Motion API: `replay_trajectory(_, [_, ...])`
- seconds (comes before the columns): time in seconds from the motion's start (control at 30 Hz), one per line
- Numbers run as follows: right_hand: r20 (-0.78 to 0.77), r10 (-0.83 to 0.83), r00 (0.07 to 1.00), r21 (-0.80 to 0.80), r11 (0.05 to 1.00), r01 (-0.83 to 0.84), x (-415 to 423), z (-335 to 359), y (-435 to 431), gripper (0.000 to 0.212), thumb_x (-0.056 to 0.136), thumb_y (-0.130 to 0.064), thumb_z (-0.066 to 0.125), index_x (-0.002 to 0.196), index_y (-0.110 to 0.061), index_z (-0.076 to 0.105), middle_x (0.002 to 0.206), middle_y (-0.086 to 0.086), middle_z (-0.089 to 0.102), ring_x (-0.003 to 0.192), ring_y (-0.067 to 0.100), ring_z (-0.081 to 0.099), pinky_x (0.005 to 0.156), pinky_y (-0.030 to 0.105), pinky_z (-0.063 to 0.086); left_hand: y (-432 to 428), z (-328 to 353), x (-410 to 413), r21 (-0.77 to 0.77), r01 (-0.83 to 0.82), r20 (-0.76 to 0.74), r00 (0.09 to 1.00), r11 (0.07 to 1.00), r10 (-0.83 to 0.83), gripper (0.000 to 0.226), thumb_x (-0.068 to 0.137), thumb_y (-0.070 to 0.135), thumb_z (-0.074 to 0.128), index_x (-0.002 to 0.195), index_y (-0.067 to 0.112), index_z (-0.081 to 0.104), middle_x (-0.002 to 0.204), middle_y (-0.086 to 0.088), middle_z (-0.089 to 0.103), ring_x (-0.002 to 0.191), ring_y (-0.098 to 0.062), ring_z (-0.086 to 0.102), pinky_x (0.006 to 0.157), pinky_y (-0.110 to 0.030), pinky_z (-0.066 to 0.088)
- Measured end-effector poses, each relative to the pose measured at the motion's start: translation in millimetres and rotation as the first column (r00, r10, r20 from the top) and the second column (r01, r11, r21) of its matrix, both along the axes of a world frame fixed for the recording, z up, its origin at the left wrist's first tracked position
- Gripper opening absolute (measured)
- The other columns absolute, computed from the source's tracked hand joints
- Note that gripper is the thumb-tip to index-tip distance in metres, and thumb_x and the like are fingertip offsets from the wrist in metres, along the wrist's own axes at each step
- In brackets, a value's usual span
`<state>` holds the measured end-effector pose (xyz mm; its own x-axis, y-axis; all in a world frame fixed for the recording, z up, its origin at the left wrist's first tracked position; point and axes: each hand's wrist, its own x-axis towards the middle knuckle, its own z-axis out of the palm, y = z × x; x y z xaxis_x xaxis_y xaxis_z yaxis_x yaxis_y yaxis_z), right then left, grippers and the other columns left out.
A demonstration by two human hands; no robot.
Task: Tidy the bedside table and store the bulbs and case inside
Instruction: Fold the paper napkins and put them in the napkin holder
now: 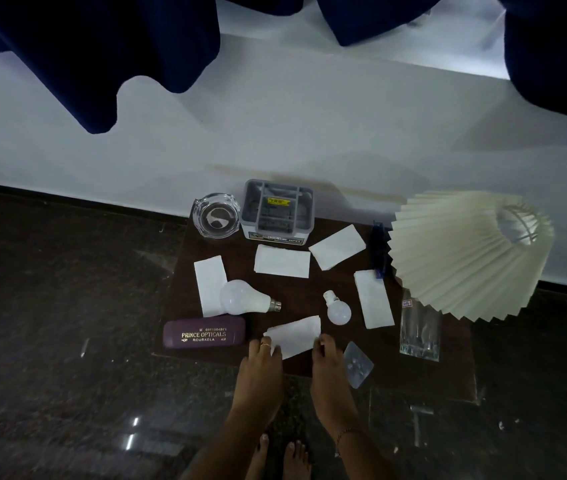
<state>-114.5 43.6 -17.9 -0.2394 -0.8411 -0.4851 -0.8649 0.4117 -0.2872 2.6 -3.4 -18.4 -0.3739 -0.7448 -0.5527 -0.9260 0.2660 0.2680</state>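
Both your hands pinch the white paper tissue (pixel 294 336) at the near edge of the dark brown bench (pixel 448 375): left hand (pixel 262 367) on its left end, right hand (pixel 330 368) on its right. The purple glasses case (pixel 204 332) lies long-ways left to right, just left of your left hand. The big white bulb (pixel 244 296) and small white bulb (pixel 338 308) lie just beyond.

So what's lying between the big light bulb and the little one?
In the head view, just bare dark tabletop lies between the big bulb and the small bulb. The white tissue both hands hold sits nearer the front edge.

Glass ashtray (pixel 215 215), pleated paper lampshade (pixel 465 254)
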Motion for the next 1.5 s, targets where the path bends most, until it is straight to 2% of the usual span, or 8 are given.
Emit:
replay_trajectory(0.2, [0.071, 0.068, 0.995, -0.025, 0.997, -0.066, -5.8, 14.1, 10.9, 0.053, 0.097, -0.015, 0.038, 0.146, -0.012, 0.017, 0.156, 0.006, 0.016, 0.142, 0.017, 0.022, 0.118, 0.030, 0.023, -8.6, 22.1, 1.4, -0.268, 0.061, -0.185, 0.976, 0.961, -0.114, 0.035, 0.079, 0.007, 0.062, 0.113, 0.011, 0.060, 0.113, -0.009, 0.060, 0.103, -0.021, 0.058, 0.073, -0.027, 0.052])
replay_trajectory(0.33, [0.201, 0.109, 0.973, -0.182, 0.981, -0.072, -8.5, 36.2, 14.8, 0.049, 0.096, -0.010, 0.036, 0.143, -0.012, 0.023, 0.151, 0.009, 0.029, 0.141, 0.017, 0.025, 0.116, 0.035, 0.025, -33.4, 44.2, -11.0, -0.212, -0.082, -0.276, 0.961, 0.974, 0.021, 0.055, 0.093, 0.020, 0.049, 0.143, 0.017, 0.027, 0.143, -0.006, 0.038, 0.131, -0.020, 0.038, 0.098, -0.028, 0.043])
replay_trajectory(0.47, [0.007, 0.194, 0.981, -0.300, 0.936, -0.184, -14.4, 69.4, 6.8, 0.023, 0.086, -0.022, 0.053, 0.105, -0.011, 0.057, 0.096, -0.001, 0.075, 0.084, 0.001, 0.070, 0.066, 0.011, 0.055, -61.7, 67.5, -18.6, -0.282, 0.050, -0.283, 0.950, 0.958, -0.133, 0.061, 0.086, 0.016, 0.059, 0.141, 0.014, 0.032, 0.136, -0.007, 0.037, 0.124, -0.019, 0.038, 0.095, -0.026, 0.044])
replay_trajectory(0.57, [-0.014, 0.267, 0.964, -0.283, 0.923, -0.260, -23.5, 87.1, -4.4, 0.058, 0.053, -0.017, 0.087, 0.108, -0.011, 0.069, 0.115, 0.005, 0.069, 0.091, 0.008, 0.069, 0.067, 0.015, 0.057, -76.3, 83.5, -20.1, -0.283, 0.059, -0.320, 0.935, 0.957, -0.152, 0.032, 0.083, 0.007, 0.055, 0.114, 0.013, 0.060, 0.121, -0.004, 0.049, 0.113, -0.016, 0.045, 0.083, -0.021, 0.043])
replay_trajectory(0.63, [-0.005, 0.326, 0.946, -0.362, 0.881, -0.305, -33.0, 95.6, -15.2, 0.066, 0.079, -0.009, 0.068, 0.138, -0.016, 0.041, 0.146, 0.006, 0.040, 0.124, 0.013, 0.050, 0.093, 0.016, 0.049, -84.6, 91.1, -21.0, -0.273, 0.001, -0.346, 0.933, 0.962, -0.099, 0.024, 0.084, 0.007, 0.053, 0.105, 0.010, 0.064, 0.117, -0.005, 0.052, 0.108, -0.017, 0.050, 0.083, -0.021, 0.041])
replay_trajectory(0.87, [0.502, 0.000, 0.865, -0.561, 0.761, 0.326, -50.6, 118.1, -89.9, 0.055, 0.080, -0.010, 0.068, 0.127, -0.027, 0.044, 0.116, -0.008, 0.046, 0.091, 0.003, 0.056, 0.079, 0.009, 0.049, -132.2, 108.8, -24.6, -0.375, -0.147, -0.411, 0.911, 0.915, -0.022, 0.026, 0.083, 0.027, 0.063, 0.098, 0.005, 0.065, 0.111, -0.007, 0.060, 0.101, -0.023, 0.057, 0.080, -0.029, 0.044])
replay_trajectory(1.17, [0.291, 0.045, 0.956, -0.607, 0.781, 0.148, -54.0, 121.8, -198.8, 0.016, 0.083, -0.014, 0.064, 0.097, -0.008, 0.071, 0.083, 0.008, 0.071, 0.068, 0.012, 0.059, 0.061, 0.004, 0.039, -211.6, 122.0, -28.0, -0.376, -0.138, -0.456, 0.888, 0.916, -0.054, 0.029, 0.079, 0.025, 0.068, 0.101, 0.006, 0.069, 0.101, -0.012, 0.067, 0.092, -0.028, 0.060, 0.076, -0.030, 0.041])
replay_trajectory(1.5, [0.145, -0.052, 0.988, -0.581, 0.803, 0.128, -67.8, 112.8, -267.8, 0.019, 0.086, -0.020, 0.062, 0.098, -0.008, 0.072, 0.089, 0.008, 0.073, 0.070, 0.008, 0.053, 0.067, 0.012, 0.035, -277.0, 108.9, -26.3, -0.364, -0.171, -0.453, 0.891, 0.916, -0.014, 0.016, 0.085, 0.018, 0.061, 0.086, 0.005, 0.070, 0.086, -0.013, 0.069, 0.081, -0.026, 0.059, 0.071, -0.029, 0.039])
